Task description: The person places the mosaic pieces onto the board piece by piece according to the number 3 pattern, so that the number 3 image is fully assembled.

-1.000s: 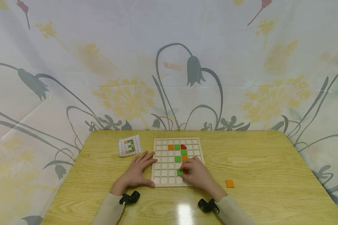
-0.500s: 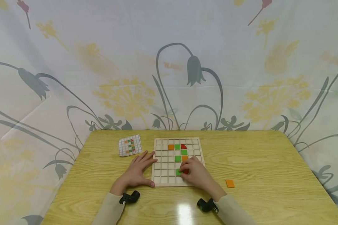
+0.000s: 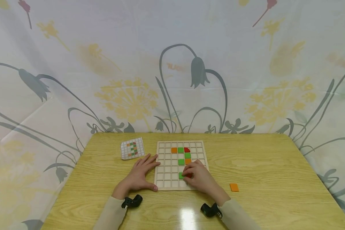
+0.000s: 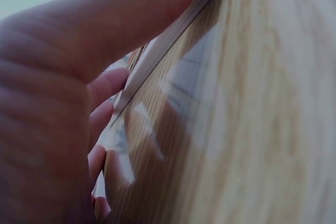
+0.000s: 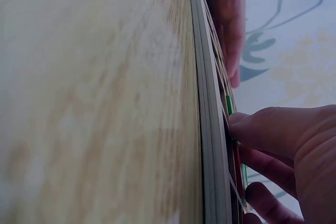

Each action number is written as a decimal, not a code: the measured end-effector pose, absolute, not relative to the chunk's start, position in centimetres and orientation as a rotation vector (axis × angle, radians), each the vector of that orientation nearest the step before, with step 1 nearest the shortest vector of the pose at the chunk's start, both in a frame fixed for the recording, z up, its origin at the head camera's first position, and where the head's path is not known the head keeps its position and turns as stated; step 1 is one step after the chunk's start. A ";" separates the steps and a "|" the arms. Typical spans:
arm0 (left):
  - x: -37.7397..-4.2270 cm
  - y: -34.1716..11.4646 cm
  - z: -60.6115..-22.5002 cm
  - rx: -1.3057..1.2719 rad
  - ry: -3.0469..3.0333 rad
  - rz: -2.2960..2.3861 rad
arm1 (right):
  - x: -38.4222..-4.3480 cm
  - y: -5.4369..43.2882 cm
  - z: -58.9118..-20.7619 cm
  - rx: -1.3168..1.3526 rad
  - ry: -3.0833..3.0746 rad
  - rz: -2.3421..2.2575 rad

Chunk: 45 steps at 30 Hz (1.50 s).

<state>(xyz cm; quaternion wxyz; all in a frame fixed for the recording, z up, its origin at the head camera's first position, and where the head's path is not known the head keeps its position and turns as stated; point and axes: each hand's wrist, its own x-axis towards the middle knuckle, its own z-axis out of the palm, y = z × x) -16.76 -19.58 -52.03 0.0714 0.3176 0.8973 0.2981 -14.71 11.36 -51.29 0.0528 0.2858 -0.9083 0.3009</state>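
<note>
A square wooden grid board lies flat on the table, with orange, green and red tiles in some cells. My right hand is over its lower right part, thumb and fingertips pinching the right edge of a green tile. Beside that tile, a red tile is partly hidden under the fingers. In the right wrist view the thumb meets the green tile low at the board. My left hand rests with fingers spread, thumb and fingertips against the board's left edge.
A small printed card with a coloured grid pattern lies left of the board. One loose orange tile is on the table to the right. A floral curtain hangs behind the table.
The green tile under my right fingers has shifted slightly left and now sits squarer with its cell. My right hand has moved slightly left with it. The left hand stays in place.
</note>
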 end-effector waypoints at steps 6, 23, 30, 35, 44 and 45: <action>-16.7 -19.6 -52.0 0.965 2.703 0.899 | -14.7 11.3 -51.3 0.869 -2.774 0.910; -16.8 -19.5 -51.9 0.960 2.704 0.881 | -14.7 11.7 -51.4 0.893 -2.733 0.919; -16.8 -19.5 -52.0 0.949 2.708 0.870 | -14.8 12.5 -51.0 0.931 -2.653 0.964; -16.8 -19.6 -52.1 0.938 2.709 0.865 | -14.8 13.6 -50.8 0.892 -2.643 1.015; -16.9 -19.5 -52.2 0.930 2.700 0.867 | -13.6 17.0 -50.7 0.722 -2.711 1.011; -16.9 -19.5 -52.2 0.928 2.702 0.864 | -13.4 17.5 -50.7 0.707 -2.716 1.013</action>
